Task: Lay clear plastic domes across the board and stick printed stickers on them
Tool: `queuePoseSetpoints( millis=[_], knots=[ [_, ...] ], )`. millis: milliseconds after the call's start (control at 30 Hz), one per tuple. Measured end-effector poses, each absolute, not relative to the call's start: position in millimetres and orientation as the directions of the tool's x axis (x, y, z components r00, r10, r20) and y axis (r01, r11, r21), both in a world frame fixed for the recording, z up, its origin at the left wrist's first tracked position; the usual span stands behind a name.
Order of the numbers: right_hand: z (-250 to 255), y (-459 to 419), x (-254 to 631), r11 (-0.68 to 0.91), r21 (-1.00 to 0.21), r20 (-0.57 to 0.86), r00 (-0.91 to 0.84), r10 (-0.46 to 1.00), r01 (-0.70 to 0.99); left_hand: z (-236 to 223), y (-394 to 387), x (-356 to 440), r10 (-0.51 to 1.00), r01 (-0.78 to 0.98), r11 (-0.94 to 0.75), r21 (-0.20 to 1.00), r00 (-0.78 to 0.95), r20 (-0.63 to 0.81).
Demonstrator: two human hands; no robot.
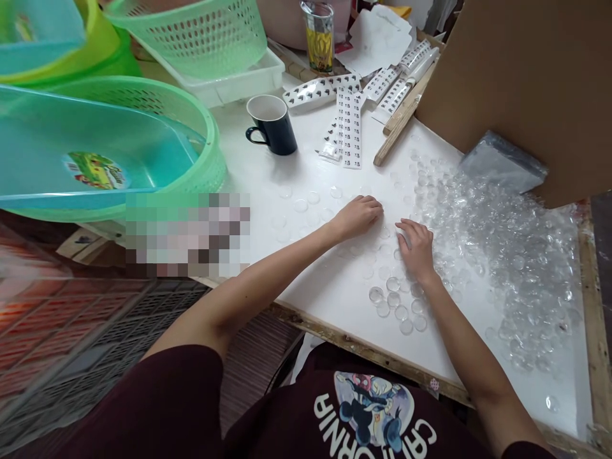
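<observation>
My left hand [357, 218] rests palm down on the white table, its fingers bent slightly over the clear round plastic discs beneath. What lies under those fingertips is hidden. A short gap away, my right hand [417, 248] touches the tabletop with fingers apart and thumb out, beside more discs. Nearer my body sits a loose group of clear discs [401, 312] lying flat. Others, such as a faint disc [313, 197], are spread thinly beyond my left forearm. A big heap of clear discs [521, 255] covers the table's right side.
A dark mug [280, 134] stands beyond my left hand, near sticker sheets [350, 127] and wooden sticks [396, 131]. Green baskets [217, 140] fill the left. At the right, a cardboard sheet [521, 83] rises behind a grey packet [502, 162]. A glass [318, 38] stands farther back.
</observation>
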State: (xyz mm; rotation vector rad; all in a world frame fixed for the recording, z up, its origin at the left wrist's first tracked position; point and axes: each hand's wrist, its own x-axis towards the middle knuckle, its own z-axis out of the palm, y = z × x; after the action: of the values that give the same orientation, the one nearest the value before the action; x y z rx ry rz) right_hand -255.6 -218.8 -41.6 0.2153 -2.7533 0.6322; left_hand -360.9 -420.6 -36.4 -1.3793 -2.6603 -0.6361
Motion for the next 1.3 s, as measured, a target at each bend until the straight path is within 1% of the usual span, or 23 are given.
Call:
queuePoseSetpoints(
  millis=[67, 133, 267, 367, 433, 500, 567, 633, 667, 733, 800, 867, 967, 1033, 1133, 1200, 1267, 1300],
  knots=[
    [-41, -221, -257, 0.876, -0.406, 0.314, -0.940, -0.134, -0.260, -37, -422, -363, 0.750, 0.785, 0.535, 0.312, -0.612, 0.250],
    [-41, -225, -262, 0.867, -0.417, 0.287, -0.945, -0.159, -0.273, -37, -421, -365, 0.728, 0.762, 0.567, 0.314, -0.642, 0.242],
    [-42, -229, -278, 0.867, -0.444, 0.233, -0.963, -0.133, -0.227, -36, -416, -371, 0.669, 0.716, 0.600, 0.356, -0.693, 0.267],
    [-42, -225, -285, 0.867, -0.465, 0.241, -0.968, -0.070, -0.179, -35, -410, -376, 0.662, 0.693, 0.595, 0.407, -0.710, 0.241],
    [-40, -222, -283, 0.868, -0.474, 0.270, -0.963, -0.018, -0.149, -35, -408, -379, 0.635, 0.653, 0.581, 0.485, -0.737, 0.232],
    [-37, -220, -276, 0.871, -0.467, 0.306, -0.952, -0.004, -0.154, -35, -406, -380, 0.578, 0.583, 0.547, 0.601, -0.782, 0.232],
    [-33, -221, -262, 0.871, -0.450, 0.318, -0.947, -0.052, -0.199, -35, -406, -380, 0.530, 0.495, 0.497, 0.712, -0.823, 0.202],
    [-29, -225, -246, 0.858, -0.435, 0.278, -0.947, -0.161, -0.274, -34, -407, -381, 0.512, 0.433, 0.466, 0.772, -0.843, 0.164],
    [-27, -227, -239, 0.848, -0.429, 0.245, -0.943, -0.223, -0.312, -34, -407, -381, 0.510, 0.427, 0.469, 0.773, -0.846, 0.158],
    [-26, -231, -227, 0.833, -0.415, 0.186, -0.930, -0.315, -0.366, -31, -407, -381, 0.513, 0.469, 0.508, 0.722, -0.839, 0.183],
    [-26, -233, -221, 0.841, -0.400, 0.158, -0.931, -0.329, -0.365, -27, -409, -379, 0.516, 0.532, 0.563, 0.633, -0.824, 0.233],
    [-27, -232, -222, 0.849, -0.414, 0.138, -0.944, -0.299, -0.329, -20, -411, -371, 0.531, 0.586, 0.588, 0.557, -0.799, 0.281],
    [-28, -229, -227, 0.830, -0.499, 0.115, -0.968, -0.223, -0.251, -11, -420, -343, 0.572, 0.654, 0.559, 0.510, -0.749, 0.333],
    [-26, -226, -230, 0.822, -0.530, 0.139, -0.978, -0.157, -0.207, -10, -429, -311, 0.626, 0.694, 0.506, 0.511, -0.704, 0.335],
    [-18, -221, -225, 0.837, -0.513, 0.207, -0.974, -0.092, -0.188, -16, -444, -258, 0.779, 0.781, 0.371, 0.502, -0.556, 0.289],
    [-10, -217, -213, 0.827, -0.512, 0.207, -0.968, -0.141, -0.230, -23, -455, -228, 0.849, 0.836, 0.323, 0.443, -0.463, 0.256],
    [-4, -215, -195, 0.792, -0.526, 0.168, -0.951, -0.260, -0.309, -28, -468, -208, 0.868, 0.849, 0.330, 0.412, -0.444, 0.220],
    [-3, -214, -185, 0.771, -0.532, 0.146, -0.935, -0.323, -0.350, -30, -474, -203, 0.862, 0.843, 0.353, 0.405, -0.462, 0.210]
  ],
)
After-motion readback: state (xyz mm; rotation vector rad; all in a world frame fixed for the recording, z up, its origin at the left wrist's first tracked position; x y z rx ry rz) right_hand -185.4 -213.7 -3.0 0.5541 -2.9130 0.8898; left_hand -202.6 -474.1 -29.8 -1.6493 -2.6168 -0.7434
